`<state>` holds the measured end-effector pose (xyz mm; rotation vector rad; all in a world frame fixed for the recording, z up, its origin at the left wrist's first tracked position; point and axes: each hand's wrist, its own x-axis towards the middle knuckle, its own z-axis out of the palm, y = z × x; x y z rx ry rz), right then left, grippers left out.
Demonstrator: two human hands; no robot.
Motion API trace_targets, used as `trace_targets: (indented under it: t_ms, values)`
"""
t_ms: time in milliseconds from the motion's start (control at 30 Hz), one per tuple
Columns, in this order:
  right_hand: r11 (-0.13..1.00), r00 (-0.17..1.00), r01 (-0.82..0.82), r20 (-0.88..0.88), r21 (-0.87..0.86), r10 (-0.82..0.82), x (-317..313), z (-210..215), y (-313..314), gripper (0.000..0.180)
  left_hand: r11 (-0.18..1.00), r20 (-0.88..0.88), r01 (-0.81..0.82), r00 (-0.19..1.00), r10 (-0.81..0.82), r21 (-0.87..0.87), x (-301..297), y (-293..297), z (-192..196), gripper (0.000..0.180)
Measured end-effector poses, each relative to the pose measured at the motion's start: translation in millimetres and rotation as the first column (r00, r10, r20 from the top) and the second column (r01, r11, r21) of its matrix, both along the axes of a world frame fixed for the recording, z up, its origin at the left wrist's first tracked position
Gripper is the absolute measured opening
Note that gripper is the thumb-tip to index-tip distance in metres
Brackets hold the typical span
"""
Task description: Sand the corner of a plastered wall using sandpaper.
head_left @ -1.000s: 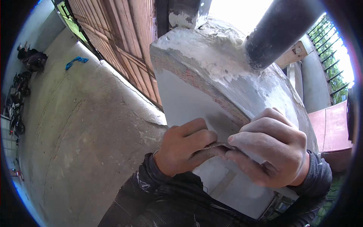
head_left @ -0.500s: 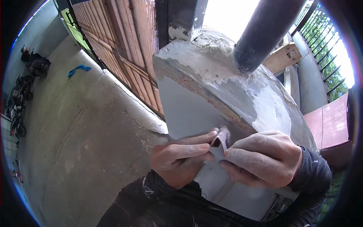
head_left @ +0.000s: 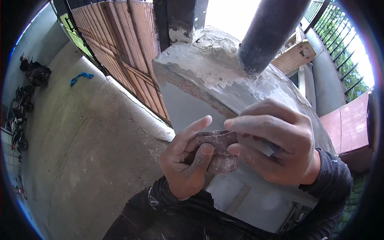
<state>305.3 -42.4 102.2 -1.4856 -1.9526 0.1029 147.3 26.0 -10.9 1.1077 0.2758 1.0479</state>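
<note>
A dusty, reddish-brown piece of sandpaper [head_left: 222, 154], bent over on itself, is in front of me. My left hand [head_left: 186, 160] grips it, the thumb pressed on its face and the index finger sticking up. At its right edge is my right hand [head_left: 282, 140], the fingers and thumb curved and dusted white. Between that thumb and the fingers shows a flat grey piece [head_left: 270, 149] with reddish spots near it; I cannot tell whether it is part of the sandpaper. Both hands are in front of a grey plastered ledge [head_left: 192, 76].
A dark round post [head_left: 272, 36] rises from the ledge beside a square post [head_left: 186, 20]. Corrugated sheeting [head_left: 120, 52] is at the left. Beyond lie a concrete floor [head_left: 92, 140], a blue cloth [head_left: 82, 77], motorbikes [head_left: 20, 116] and a person [head_left: 36, 72]. A wooden beam [head_left: 296, 58] is at the right.
The sandpaper has turned so its broad face shows. My left thumb has moved onto it and the index finger has lifted. My right hand has risen and opened its curl somewhat.
</note>
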Motion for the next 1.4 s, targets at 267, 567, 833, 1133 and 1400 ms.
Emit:
trace_targets:
  t_ms: [267, 567, 833, 1133, 1400]
  values:
    - [1.0, 1.0, 0.01, -0.009, -0.015, -0.01, -1, 0, -4, 0.021, 0.958, -0.193, 0.061, 0.981, -0.006, 0.281, -9, 7, 6, 0.041]
    - [0.983, 0.985, -0.17, 0.022, -0.065, 0.171, -7, -8, -9, 0.022, 0.905, -0.279, 0.157, 0.959, -0.045, 0.395, -12, 23, 7, 0.033]
    - [0.948, 0.934, -0.317, 0.164, -0.039, 0.319, -2, -11, -12, 0.025, 0.817, -0.312, 0.027, 0.931, 0.19, 0.576, -11, 11, 7, 0.039]
    - [0.954, 0.95, -0.297, 0.11, 0.031, 0.292, -4, -15, -11, 0.022, 0.747, -0.31, 0.257, 0.948, -0.071, 0.613, -7, 15, 3, 0.043]
    - [0.988, 0.987, -0.144, 0.076, 0.05, 0.14, -1, -9, -6, 0.028, 0.915, -0.362, 0.122, 0.932, 0.028, 0.385, -5, 42, -30, 0.026]
